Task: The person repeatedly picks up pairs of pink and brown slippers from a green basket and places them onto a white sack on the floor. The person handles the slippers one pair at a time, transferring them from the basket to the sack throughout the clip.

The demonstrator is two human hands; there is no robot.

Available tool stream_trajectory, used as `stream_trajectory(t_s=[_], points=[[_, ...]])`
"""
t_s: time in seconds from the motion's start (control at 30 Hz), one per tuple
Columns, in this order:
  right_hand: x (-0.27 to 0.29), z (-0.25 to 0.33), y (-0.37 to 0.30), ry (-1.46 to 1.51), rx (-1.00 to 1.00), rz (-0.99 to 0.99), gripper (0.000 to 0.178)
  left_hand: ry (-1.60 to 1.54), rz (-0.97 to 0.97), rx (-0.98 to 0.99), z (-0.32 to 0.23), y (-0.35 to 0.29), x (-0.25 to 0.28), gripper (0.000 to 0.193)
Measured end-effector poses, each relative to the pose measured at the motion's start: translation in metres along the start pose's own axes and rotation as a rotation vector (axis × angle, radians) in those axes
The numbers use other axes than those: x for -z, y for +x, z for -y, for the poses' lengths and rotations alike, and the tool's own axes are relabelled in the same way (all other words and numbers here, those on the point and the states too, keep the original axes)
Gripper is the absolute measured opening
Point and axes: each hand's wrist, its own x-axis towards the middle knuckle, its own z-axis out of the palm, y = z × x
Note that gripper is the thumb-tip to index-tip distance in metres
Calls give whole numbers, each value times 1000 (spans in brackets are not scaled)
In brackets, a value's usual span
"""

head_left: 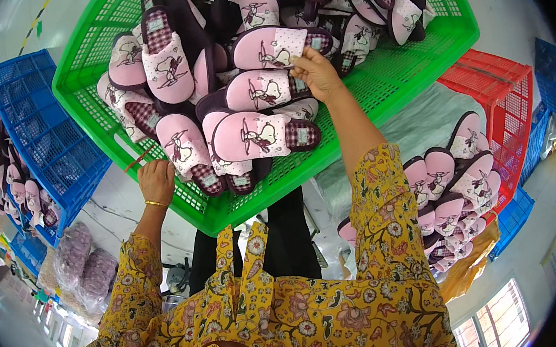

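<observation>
A large green plastic basket (437, 37) full of pink slippers with a cartoon dog print and checked insoles stands in front of me. My left hand (156, 181) is closed over its near left rim, beside a thin red strip (140, 158). Inside the basket, my right hand (318, 74) pinches the edge of a pink slipper (268, 49) lying toe to the left. Just below that one lies another slipper (260, 90), and a third (251, 136) rests nearer to me. Several more are heaped at the back and left, some showing dark soles.
Blue crates (20, 117) stand at the left, with slippers beside them. To the right, more slippers (448, 213) are piled by a red crate (499, 96) and a pale green sheet (393, 128). Plastic-wrapped bundles (86, 265) sit at the lower left.
</observation>
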Motion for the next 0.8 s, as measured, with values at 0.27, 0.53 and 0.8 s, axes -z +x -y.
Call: stream_trajectory(t_s=[0.27, 0.53, 0.8], points=[[12, -21, 17, -152, -86, 62, 25, 102, 102, 44, -2, 4, -5, 15], [-5, -39, 17, -372, 262, -68, 30, -305, -45, 201, 1, 7, 0, 11], [-29, -35, 23, -502, 201, -330, 32, -320, -266, -31, -67, 135, 35, 24]])
